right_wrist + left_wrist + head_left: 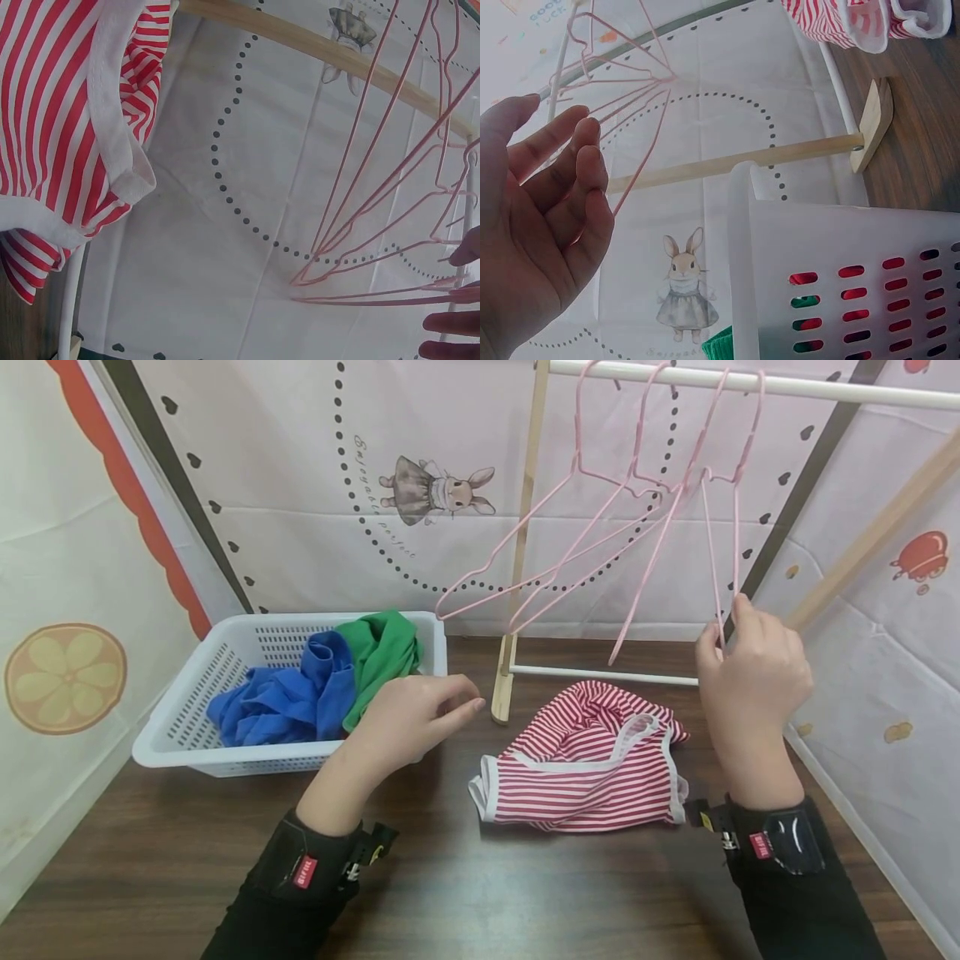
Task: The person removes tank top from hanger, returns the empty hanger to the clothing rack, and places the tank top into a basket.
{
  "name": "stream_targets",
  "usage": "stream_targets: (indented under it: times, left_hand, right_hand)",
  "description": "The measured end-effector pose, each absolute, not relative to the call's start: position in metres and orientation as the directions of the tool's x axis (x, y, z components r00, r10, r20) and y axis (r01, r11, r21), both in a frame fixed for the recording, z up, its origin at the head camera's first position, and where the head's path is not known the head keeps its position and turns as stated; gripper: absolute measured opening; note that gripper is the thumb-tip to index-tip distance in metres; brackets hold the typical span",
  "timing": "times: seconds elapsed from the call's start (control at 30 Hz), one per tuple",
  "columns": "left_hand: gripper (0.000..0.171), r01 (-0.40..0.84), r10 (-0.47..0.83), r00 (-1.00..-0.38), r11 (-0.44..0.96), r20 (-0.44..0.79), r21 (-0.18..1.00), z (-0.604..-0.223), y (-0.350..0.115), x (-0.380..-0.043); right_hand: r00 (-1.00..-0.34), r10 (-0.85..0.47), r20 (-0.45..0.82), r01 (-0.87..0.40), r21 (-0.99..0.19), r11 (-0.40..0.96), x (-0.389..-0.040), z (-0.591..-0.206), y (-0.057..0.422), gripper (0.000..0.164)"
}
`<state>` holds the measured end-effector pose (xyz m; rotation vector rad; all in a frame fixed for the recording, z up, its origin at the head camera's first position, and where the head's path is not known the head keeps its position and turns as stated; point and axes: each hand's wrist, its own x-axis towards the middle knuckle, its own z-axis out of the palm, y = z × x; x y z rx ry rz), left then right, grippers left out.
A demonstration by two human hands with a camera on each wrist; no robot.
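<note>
My right hand (757,677) is up at the rack's right side, thumb and fingers pinching the lower end of the rightmost pink hanger (711,543). Several other pink hangers (495,557) hang beside it, fanned out to the left. Only the fingertips (450,323) of that hand show at the edge of the right wrist view. Holding nothing, my left hand (408,718) hovers by the basket's right end with loosely bent fingers. Between the two hands lies a crumpled red-and-white striped garment (585,797) with white trim, on the table.
A white perforated basket (172,710) stands at the left, holding blue cloth (281,706) and green cloth (382,652); red shows through its holes. The rack has a white top rail (810,387), a low white bar (600,674) and wooden legs (502,693). Printed curtains surround the brown table.
</note>
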<state>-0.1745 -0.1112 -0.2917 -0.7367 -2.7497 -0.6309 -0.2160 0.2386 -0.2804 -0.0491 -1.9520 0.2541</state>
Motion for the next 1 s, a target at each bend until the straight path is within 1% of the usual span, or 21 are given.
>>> stream_targets:
  times: [0.2, 0.4, 0.57, 0.67, 0.77, 0.87, 1.0]
  left_hand:
    - [0.028, 0.549, 0.447, -0.825, 0.777, 0.345, 0.308, -0.296, -0.107, -0.176]
    - [0.025, 0.586, 0.491, -0.796, 0.770, 0.353, 0.251, -0.300, -0.101, -0.177]
    - [0.022, 0.613, 0.532, -0.776, 0.763, 0.338, 0.206, -0.305, -0.096, -0.177]
    - [0.022, 0.636, 0.560, -0.756, 0.750, 0.340, 0.179, -0.309, -0.093, -0.177]
    - [0.022, 0.656, 0.583, -0.738, 0.739, 0.339, 0.157, -0.314, -0.091, -0.179]
    - [0.021, 0.666, 0.602, -0.729, 0.733, 0.327, 0.136, -0.320, -0.089, -0.182]
    - [0.025, 0.675, 0.629, -0.724, 0.731, 0.283, 0.101, -0.324, -0.086, -0.183]
  right_hand:
    - [-0.346, 0.115, 0.931, -0.135, -0.170, 0.976, -0.214, -0.282, 0.236, 0.033]
    - [-0.323, 0.037, 0.946, -0.181, -0.100, 0.978, -0.208, -0.282, 0.233, 0.031]
    - [-0.314, -0.021, 0.949, -0.235, -0.056, 0.970, -0.201, -0.282, 0.227, 0.029]
    - [-0.322, -0.066, 0.945, -0.256, -0.019, 0.966, -0.196, -0.282, 0.224, 0.031]
    - [-0.311, -0.103, 0.945, -0.283, 0.012, 0.959, -0.192, -0.282, 0.221, 0.032]
    - [-0.267, -0.128, 0.955, -0.324, 0.036, 0.945, -0.189, -0.282, 0.218, 0.031]
    - [-0.192, -0.151, 0.970, -0.400, 0.063, 0.915, -0.185, -0.284, 0.211, 0.029]
